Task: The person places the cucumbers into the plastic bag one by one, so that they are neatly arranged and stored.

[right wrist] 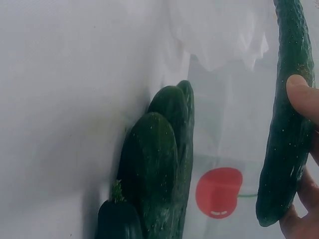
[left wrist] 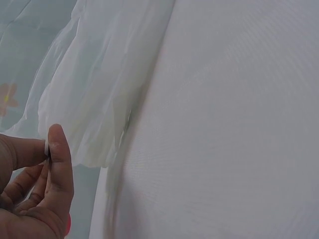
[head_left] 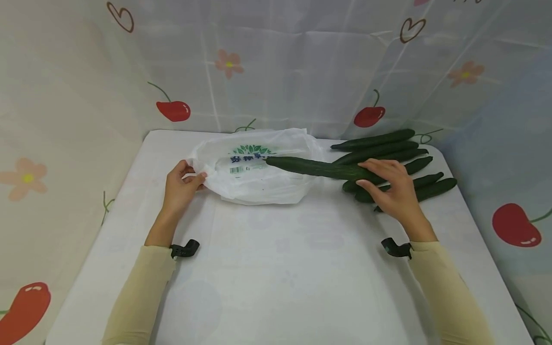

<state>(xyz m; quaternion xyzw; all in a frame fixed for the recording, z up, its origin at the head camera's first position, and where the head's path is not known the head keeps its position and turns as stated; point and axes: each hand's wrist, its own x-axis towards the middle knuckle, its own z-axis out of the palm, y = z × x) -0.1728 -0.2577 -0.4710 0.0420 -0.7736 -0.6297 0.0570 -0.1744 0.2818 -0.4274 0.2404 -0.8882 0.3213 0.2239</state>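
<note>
A white plastic bag (head_left: 267,189) with green and blue print lies toward the back of the table, and its left end is pinched between the thumb and fingers of my left hand (head_left: 182,188). The left wrist view shows the bag's thin film (left wrist: 104,89) rising from my fingertips. My right hand (head_left: 394,189) grips a long dark green cucumber (head_left: 310,167) near its right end. That cucumber's left tip reaches over the bag's print. Close by my right hand, several more cucumbers (head_left: 375,140) lie in a loose pile, partly hidden by the hand.
The white table (head_left: 276,278) has its back edge against a wall sheet (head_left: 276,86) with cherries, flowers and hearts. Similar sheets hang at both sides. The pile sits near the table's right back corner.
</note>
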